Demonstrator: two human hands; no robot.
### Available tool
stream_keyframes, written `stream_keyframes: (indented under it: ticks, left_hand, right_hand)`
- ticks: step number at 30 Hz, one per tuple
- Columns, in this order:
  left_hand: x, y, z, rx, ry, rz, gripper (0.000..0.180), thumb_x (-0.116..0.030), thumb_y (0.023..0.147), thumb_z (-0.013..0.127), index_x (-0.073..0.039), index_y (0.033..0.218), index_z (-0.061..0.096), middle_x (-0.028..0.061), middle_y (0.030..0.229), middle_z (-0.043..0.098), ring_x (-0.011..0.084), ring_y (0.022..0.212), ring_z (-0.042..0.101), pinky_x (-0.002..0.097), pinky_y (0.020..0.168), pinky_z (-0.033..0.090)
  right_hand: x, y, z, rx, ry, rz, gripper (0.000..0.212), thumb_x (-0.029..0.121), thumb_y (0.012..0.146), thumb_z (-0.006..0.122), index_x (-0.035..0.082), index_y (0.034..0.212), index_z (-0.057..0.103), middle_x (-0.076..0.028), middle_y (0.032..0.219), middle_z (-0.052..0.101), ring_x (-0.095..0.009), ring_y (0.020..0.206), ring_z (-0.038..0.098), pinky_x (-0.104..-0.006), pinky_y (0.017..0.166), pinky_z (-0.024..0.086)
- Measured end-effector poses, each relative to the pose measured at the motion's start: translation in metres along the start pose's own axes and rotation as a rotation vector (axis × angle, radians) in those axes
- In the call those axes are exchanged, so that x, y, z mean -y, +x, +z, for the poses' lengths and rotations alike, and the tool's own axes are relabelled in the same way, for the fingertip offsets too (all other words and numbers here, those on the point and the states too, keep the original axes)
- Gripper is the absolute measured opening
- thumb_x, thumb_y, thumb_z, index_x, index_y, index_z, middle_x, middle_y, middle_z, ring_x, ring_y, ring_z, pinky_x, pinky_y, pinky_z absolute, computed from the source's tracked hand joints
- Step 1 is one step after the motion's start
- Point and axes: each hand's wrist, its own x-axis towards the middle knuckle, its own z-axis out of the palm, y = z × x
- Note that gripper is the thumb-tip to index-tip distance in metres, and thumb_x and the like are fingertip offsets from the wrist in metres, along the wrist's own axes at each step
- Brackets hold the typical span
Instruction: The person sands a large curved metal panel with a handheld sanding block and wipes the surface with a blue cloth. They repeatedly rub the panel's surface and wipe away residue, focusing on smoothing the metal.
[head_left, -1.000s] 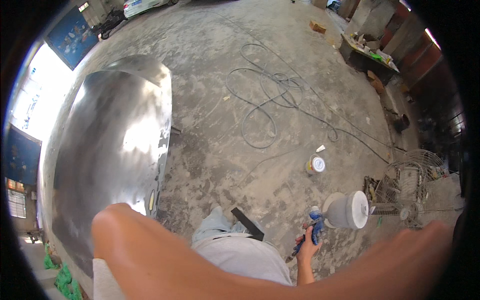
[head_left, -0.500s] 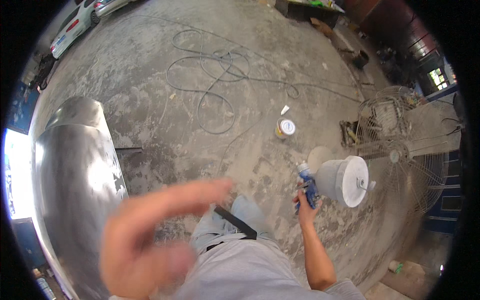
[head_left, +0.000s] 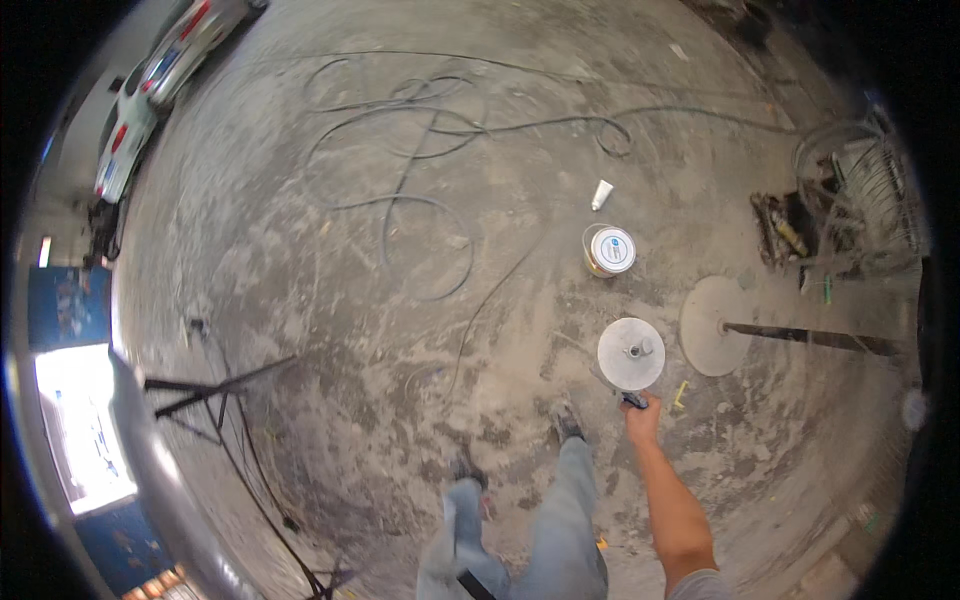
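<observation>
Daylight pours through the doorway [head_left: 82,430] between eight and nine o'clock, burnt out to flat white, and leaves a bright sheen on the curved panel [head_left: 168,475] at eight. The floor [head_left: 520,350] takes soft, fairly even light, sinking into gloom toward two o'clock. Slight blur softens the hose [head_left: 397,197] at eleven; the right hand [head_left: 642,415] at four reads more clearly. Cars [head_left: 160,90] at ten lean and stretch near the fisheye rim, beyond which the corners are black.

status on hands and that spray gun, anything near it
Right hand gripping spray gun, left hand out of view. Gun's round pale cup lid-side toward camera. Lidded bucket on floor beyond, apart in view.
</observation>
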Motion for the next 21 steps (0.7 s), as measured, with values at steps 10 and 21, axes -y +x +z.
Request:
stream_keyframes:
  ticks: [10,21]
  left_hand:
    - [0.030,-0.064,0.112,0.368,0.626,0.047,0.029,-0.027,0.102,0.055,-0.009,0.110,0.075,0.0193,0.113,0.074,0.0372,0.108,0.070,0.0523,0.093,0.054]
    - [0.007,-0.007,0.145,0.293,0.674,-0.110,0.037,-0.035,0.108,0.047,-0.015,0.119,0.076,0.0134,0.118,0.077,0.0339,0.106,0.073,0.0509,0.092,0.057]
  right_hand:
    - [-0.226,0.257,0.100,0.010,-0.211,0.130,0.039,0.002,0.070,0.075,-0.008,0.107,0.072,-0.015,0.078,0.067,-0.029,0.075,0.067,-0.0416,0.071,0.053]
    - [-0.325,0.364,0.134,0.106,-0.018,0.267,0.031,-0.005,0.068,0.076,-0.006,0.098,0.068,-0.011,0.087,0.072,-0.026,0.078,0.067,-0.0401,0.072,0.053]
